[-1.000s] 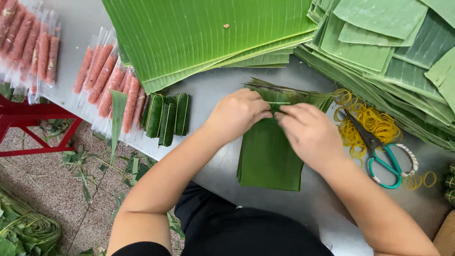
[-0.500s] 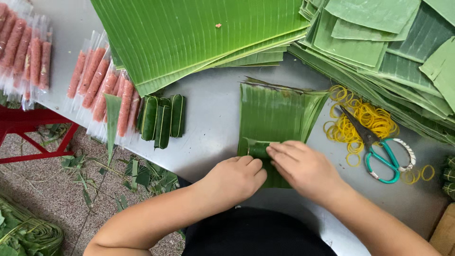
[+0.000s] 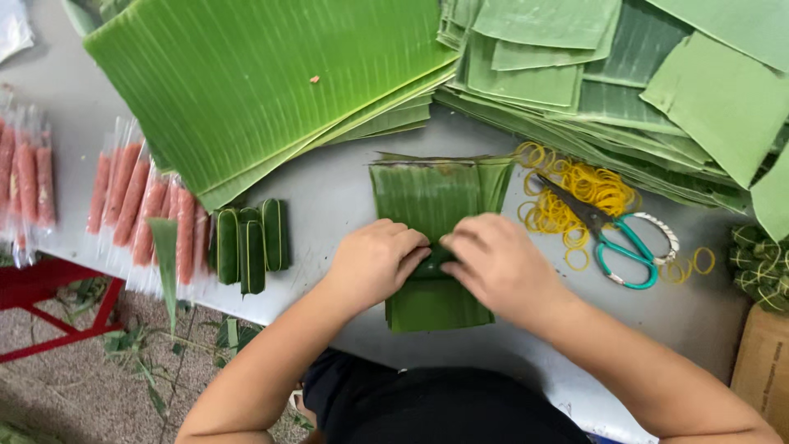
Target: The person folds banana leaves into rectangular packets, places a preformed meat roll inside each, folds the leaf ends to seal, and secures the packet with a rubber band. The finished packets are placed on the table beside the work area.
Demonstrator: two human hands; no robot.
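Note:
A small stack of cut banana leaf pieces point(image 3: 431, 194) lies on the grey table point(image 3: 329, 193) in front of me. My left hand point(image 3: 376, 261) and my right hand point(image 3: 491, 265) press side by side on its middle, fingers curled over a dark green leaf roll point(image 3: 433, 265) that shows between them. What the roll holds is hidden. Three wrapped leaf rolls point(image 3: 249, 240) lie to the left of my left hand.
Plastic-wrapped pink sausages point(image 3: 140, 210) line the table's left edge. Large banana leaves point(image 3: 271, 82) and cut leaf stacks point(image 3: 625, 74) fill the back. Yellow rubber bands point(image 3: 575, 193) and teal-handled scissors point(image 3: 616, 238) lie to the right. A red stool point(image 3: 49, 308) stands below left.
Both hands have moved from the leaf's near edge up to its middle, rolling the leaf away from me. The camera has shifted slightly.

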